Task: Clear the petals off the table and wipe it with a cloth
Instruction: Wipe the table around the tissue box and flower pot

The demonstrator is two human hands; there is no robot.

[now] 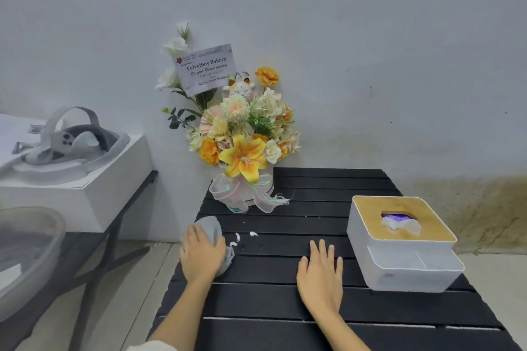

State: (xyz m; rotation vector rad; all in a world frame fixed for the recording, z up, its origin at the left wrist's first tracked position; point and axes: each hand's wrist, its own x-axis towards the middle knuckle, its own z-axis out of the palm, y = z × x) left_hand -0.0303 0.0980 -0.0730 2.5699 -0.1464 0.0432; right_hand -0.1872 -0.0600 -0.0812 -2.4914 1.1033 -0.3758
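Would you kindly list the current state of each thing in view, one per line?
left hand: pressing on the grey cloth
grey cloth: bunched under the hand, on the table
right hand: flat on the table, holding nothing
white petals: still scattered on the slats
black table: not yet cleared
tissue box: tissue sticking out, drawer open
flower arrangement: upright

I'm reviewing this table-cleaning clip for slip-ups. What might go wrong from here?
The left hand presses the grey cloth close to the table's left edge, so a careless sweep may push the white petals onto the floor. Bits may also drop through the gaps between the black slats. A wide stroke toward the wall might catch the bouquet's ribbon.
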